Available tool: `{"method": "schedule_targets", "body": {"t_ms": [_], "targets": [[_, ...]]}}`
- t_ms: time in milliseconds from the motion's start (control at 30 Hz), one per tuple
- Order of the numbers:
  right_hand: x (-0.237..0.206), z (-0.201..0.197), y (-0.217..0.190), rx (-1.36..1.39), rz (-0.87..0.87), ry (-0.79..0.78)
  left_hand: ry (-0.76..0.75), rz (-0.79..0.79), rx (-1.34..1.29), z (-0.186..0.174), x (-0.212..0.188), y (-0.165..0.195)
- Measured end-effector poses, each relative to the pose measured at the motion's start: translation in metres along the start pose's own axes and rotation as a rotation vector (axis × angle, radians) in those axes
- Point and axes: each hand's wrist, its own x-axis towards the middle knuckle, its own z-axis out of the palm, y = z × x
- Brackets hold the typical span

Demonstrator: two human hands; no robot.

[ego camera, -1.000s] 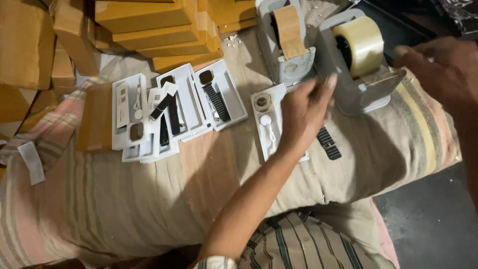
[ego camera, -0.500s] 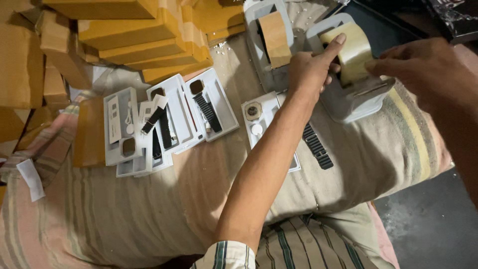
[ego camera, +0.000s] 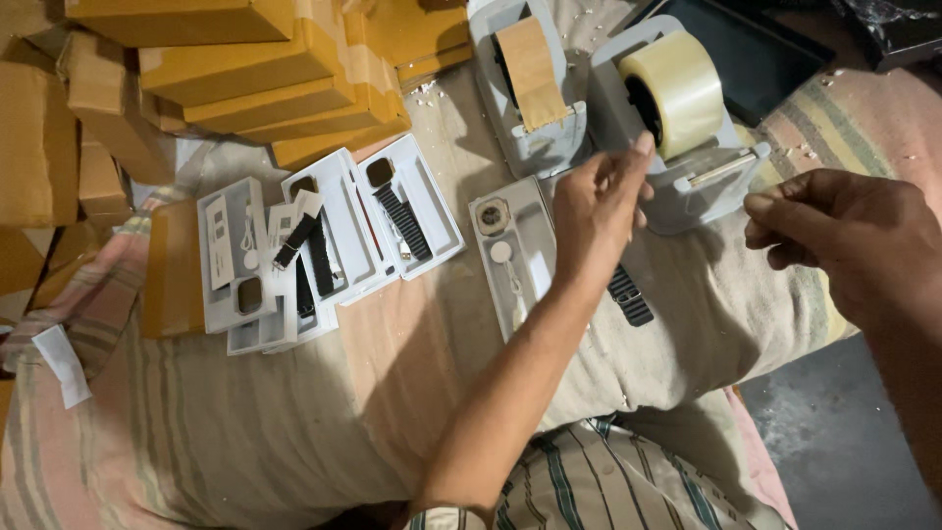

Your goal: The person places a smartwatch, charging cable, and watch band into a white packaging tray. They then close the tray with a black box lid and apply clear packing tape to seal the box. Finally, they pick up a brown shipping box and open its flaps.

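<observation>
My left hand (ego camera: 595,208) is raised over a white tray (ego camera: 510,257) that holds a watch face and a cable. Its fingertips reach up to the clear tape roll (ego camera: 677,90) on a grey dispenser (ego camera: 699,182). Whether a strip of clear tape is pinched in them cannot be told. My right hand (ego camera: 852,245) hovers to the right of that dispenser with its fingers curled together, and nothing shows in it. A black watch strap (ego camera: 629,294) lies on the cloth under my left wrist.
A second grey dispenser with brown tape (ego camera: 530,74) stands to the left of the first. Several open white trays with watches and straps (ego camera: 324,236) lie at the left. Yellow-brown cartons (ego camera: 245,79) are stacked at the back. A dark tray (ego camera: 756,49) sits at the back right.
My left hand rose from the tray to the clear tape roll, then drew back slightly toward me. My right hand came in close to the dispenser and has since dropped lower at the right.
</observation>
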Motion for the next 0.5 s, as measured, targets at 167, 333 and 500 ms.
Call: {"method": "schedule_targets", "body": {"t_ms": [167, 333, 500], "targets": [[0.001, 0.0, 0.015, 0.107, -0.045, 0.005, -0.049, -0.124, -0.067, 0.01, -0.032, -0.013], [-0.003, 0.001, 0.017, 0.142, -0.079, -0.006, -0.075, -0.16, 0.116, 0.023, -0.044, -0.024], [-0.005, -0.005, 0.013, 0.23, -0.138, -0.042, -0.138, -0.239, -0.348, 0.039, -0.041, -0.021]]}}
